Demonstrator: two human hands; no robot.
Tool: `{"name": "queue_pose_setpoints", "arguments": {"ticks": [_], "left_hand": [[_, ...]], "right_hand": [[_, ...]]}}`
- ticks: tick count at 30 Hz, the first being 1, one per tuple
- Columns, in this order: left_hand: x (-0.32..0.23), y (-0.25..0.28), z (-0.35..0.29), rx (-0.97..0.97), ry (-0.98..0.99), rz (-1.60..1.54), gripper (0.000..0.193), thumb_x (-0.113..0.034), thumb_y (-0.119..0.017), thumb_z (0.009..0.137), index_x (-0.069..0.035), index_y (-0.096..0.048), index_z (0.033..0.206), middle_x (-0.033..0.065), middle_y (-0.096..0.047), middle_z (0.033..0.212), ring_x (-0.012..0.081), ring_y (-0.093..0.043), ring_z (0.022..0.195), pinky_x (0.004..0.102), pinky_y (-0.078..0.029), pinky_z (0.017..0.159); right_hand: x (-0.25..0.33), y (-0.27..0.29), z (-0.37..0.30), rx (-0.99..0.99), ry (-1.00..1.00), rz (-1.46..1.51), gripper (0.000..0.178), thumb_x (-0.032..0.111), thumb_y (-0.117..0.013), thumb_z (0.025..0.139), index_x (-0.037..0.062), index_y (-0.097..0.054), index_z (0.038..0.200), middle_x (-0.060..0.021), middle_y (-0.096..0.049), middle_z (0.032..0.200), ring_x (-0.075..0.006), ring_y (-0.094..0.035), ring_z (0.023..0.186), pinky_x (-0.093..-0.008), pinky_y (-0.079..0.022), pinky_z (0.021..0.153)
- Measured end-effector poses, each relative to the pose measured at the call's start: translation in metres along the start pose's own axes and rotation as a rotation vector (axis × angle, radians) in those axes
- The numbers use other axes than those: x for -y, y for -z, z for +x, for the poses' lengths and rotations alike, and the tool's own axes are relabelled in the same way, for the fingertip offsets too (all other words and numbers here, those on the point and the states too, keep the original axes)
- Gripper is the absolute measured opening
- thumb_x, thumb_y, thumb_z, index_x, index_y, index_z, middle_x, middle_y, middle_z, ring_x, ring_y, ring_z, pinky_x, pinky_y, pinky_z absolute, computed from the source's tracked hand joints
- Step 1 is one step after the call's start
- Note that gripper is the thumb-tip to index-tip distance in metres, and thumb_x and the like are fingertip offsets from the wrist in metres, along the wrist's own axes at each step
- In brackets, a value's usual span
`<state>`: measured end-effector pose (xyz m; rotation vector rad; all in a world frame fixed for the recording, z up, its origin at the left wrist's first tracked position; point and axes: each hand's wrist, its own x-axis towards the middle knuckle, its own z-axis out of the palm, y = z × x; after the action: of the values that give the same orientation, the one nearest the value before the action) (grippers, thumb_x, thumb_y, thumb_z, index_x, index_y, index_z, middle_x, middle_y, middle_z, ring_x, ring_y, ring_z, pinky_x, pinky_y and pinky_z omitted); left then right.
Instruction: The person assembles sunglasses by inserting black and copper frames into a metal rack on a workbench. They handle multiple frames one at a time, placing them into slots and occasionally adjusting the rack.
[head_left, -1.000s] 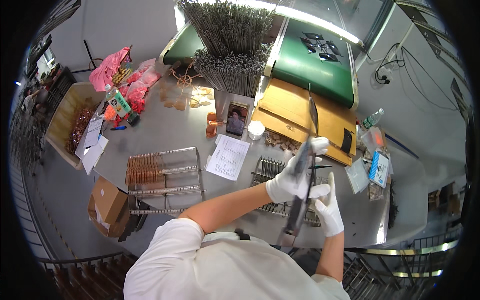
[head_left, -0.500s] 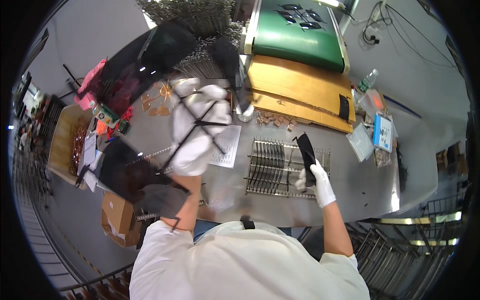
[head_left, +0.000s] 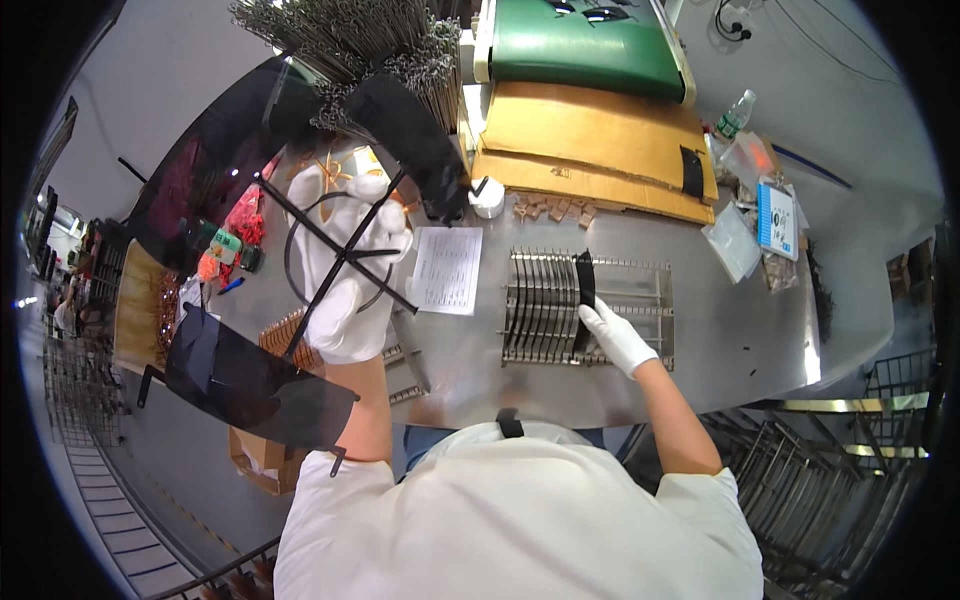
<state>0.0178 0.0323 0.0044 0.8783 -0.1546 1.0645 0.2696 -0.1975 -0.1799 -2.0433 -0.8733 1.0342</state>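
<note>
My left hand, in a white glove, is closed round the middle of a black spoked hanger raised above the table. Large dark curved lenses hang from its arms: one smoky lens at lower left, another at upper right and a wide one at upper left. My right hand, also gloved, pinches the near end of a dark curved lens, which stands on edge in a metal slotted rack. Several similar lenses fill the rack's left part in a row.
A printed sheet lies left of the rack. Behind are yellow cardboard, a green conveyor belt and a bundle of wire hooks. A bottle and a blue-and-white packet are at right.
My right hand has lowered its lens from above the rack into it, beside the row. My left hand has moved left with the hanger, whose lenses have swung round.
</note>
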Motion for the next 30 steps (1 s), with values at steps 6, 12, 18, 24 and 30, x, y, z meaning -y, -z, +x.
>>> {"name": "queue_pose_setpoints", "arguments": {"ticks": [6,12,18,24,30], "left_hand": [[0.020,-0.006,0.010,0.123,0.262,0.037,0.051,-0.022,-0.057,0.106,-0.008,-0.037,0.151,0.0272,-0.059,0.132,0.0363,-0.066,0.112,0.0504,-0.057,0.096],[0.070,-0.052,-0.021,0.177,0.573,-0.047,0.034,-0.037,-0.046,0.109,-0.009,-0.056,0.125,0.0281,-0.061,0.127,0.0454,-0.066,0.106,0.0554,-0.058,0.091],[0.027,-0.009,-0.001,0.303,0.425,-0.331,0.054,-0.043,-0.069,0.093,-0.011,-0.053,0.133,0.0154,-0.059,0.108,0.0264,-0.064,0.080,0.0313,-0.053,0.065],[-0.015,0.021,-0.004,0.200,0.273,-0.250,0.086,-0.050,-0.076,0.085,-0.010,-0.038,0.152,0.0243,-0.056,0.114,0.0316,-0.065,0.074,0.0329,-0.053,0.062],[-0.017,0.025,-0.012,0.133,0.271,-0.190,0.086,-0.049,-0.073,0.086,-0.007,-0.038,0.152,0.0275,-0.056,0.120,0.0332,-0.064,0.075,0.0351,-0.053,0.064]], "right_hand": [[0.090,0.015,-0.029,-0.293,0.147,-0.782,0.096,0.044,-0.071,0.094,0.0007,-0.020,0.163,-0.0244,-0.067,0.118,-0.0380,-0.068,0.106,-0.0473,-0.056,0.087],[0.157,0.030,-0.059,-0.179,0.377,0.292,0.094,0.016,-0.081,0.081,-0.0036,-0.030,0.158,-0.0141,-0.067,0.104,-0.0248,-0.066,0.096,-0.0404,-0.052,0.096],[0.117,0.060,-0.071,0.281,0.259,0.672,0.041,0.031,-0.053,0.099,-0.0007,-0.061,0.124,-0.0139,-0.072,0.088,-0.0199,-0.070,0.067,-0.0323,-0.056,0.069],[-0.015,0.020,0.003,0.023,-0.015,0.560,0.044,0.052,-0.048,0.104,0.0113,-0.064,0.109,-0.0038,-0.068,0.076,-0.0139,-0.063,0.067,-0.0298,-0.048,0.063],[0.011,0.000,0.010,0.141,-0.371,0.587,0.048,0.058,-0.052,0.100,0.0155,-0.062,0.120,-0.0030,-0.071,0.082,-0.0165,-0.063,0.067,-0.0307,-0.052,0.066]]}}
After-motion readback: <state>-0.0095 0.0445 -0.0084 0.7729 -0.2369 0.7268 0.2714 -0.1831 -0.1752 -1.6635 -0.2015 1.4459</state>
